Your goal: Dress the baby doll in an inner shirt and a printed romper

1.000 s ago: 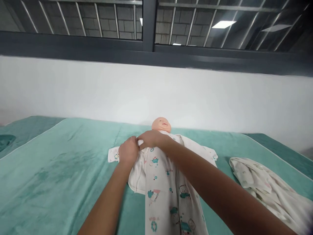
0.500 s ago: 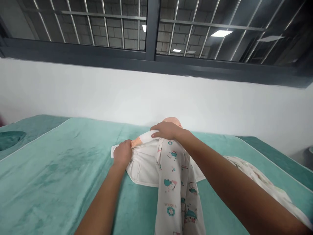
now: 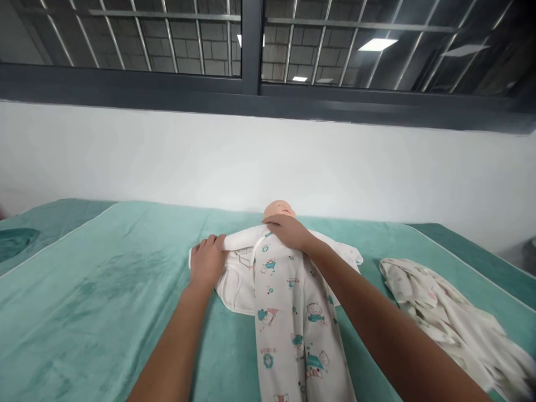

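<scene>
The printed garment [image 3: 280, 318] lies directly on the near side of the doll's head [image 3: 278, 208], its long axis running from the head toward the person and past the lower edge of view. A white sleeve [image 3: 242, 238] branches to the left, roughly crosswise to that axis; a white panel [image 3: 238, 287] is spread below the sleeve, partly under the printed front.

Left hand [image 3: 207, 261]: farther left of the head, fingers curled over the sleeve's outer end, apparently gripping it. Right hand [image 3: 288, 231]: nearer the head, just below it, resting palm down on the garment's top; whether it pinches fabric cannot be determined. The sleeve spans between both hands.

A crumpled cloth [image 3: 444, 318] lies well right of the head on the green cover [image 3: 104, 290]. The white wall [image 3: 268, 162] stands behind the head.
</scene>
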### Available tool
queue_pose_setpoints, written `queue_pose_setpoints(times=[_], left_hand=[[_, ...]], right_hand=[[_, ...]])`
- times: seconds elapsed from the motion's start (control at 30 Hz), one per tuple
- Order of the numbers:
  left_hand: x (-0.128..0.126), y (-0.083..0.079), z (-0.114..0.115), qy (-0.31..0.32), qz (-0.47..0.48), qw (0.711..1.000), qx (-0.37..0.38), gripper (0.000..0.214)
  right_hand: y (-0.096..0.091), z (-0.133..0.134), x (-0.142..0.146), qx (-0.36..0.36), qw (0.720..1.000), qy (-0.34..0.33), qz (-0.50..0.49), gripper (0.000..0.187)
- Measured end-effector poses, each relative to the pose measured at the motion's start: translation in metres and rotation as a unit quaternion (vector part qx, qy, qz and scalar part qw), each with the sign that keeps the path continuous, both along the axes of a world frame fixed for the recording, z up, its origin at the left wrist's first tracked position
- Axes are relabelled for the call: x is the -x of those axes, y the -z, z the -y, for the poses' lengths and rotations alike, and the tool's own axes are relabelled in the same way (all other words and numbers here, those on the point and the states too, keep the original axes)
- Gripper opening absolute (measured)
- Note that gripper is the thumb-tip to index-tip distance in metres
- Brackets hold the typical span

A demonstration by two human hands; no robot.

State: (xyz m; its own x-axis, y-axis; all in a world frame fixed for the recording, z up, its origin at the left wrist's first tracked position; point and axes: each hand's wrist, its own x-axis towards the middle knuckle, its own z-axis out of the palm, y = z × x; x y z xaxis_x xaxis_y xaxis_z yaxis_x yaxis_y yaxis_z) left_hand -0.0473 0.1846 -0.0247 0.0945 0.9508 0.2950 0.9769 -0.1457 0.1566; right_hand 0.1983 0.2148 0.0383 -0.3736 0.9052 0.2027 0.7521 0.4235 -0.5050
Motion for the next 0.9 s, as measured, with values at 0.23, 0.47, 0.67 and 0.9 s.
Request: queue_pose_setpoints(times=[0.23, 0.47, 0.67, 0.9], left_hand=[[-0.005, 0.014, 0.002, -0.007, 0.005, 1.0, -0.002, 0.032], [-0.009, 0.021, 0.005, -0.014, -0.034, 0.999, -0.034, 0.033], [-0.023, 0.015, 0.016, -0.07, -0.016, 0.996, -0.045, 0.044], [-0.123, -0.057, 0.041, 0.102, 0.032, 0.992, -0.063, 0.034]], right_hand=[[0.059, 0.046, -0.086, -0.118, 0.977, 0.169, -0.053, 0.037], [0.069, 0.052, -0.118, -0.152, 0.938, 0.309, 0.03, 0.04], [0.069, 0.054, -0.109, -0.133, 0.924, 0.354, 0.057, 0.034], [0.063, 0.051, -0.109, -0.06, 0.924, 0.364, 0.103, 0.031]])
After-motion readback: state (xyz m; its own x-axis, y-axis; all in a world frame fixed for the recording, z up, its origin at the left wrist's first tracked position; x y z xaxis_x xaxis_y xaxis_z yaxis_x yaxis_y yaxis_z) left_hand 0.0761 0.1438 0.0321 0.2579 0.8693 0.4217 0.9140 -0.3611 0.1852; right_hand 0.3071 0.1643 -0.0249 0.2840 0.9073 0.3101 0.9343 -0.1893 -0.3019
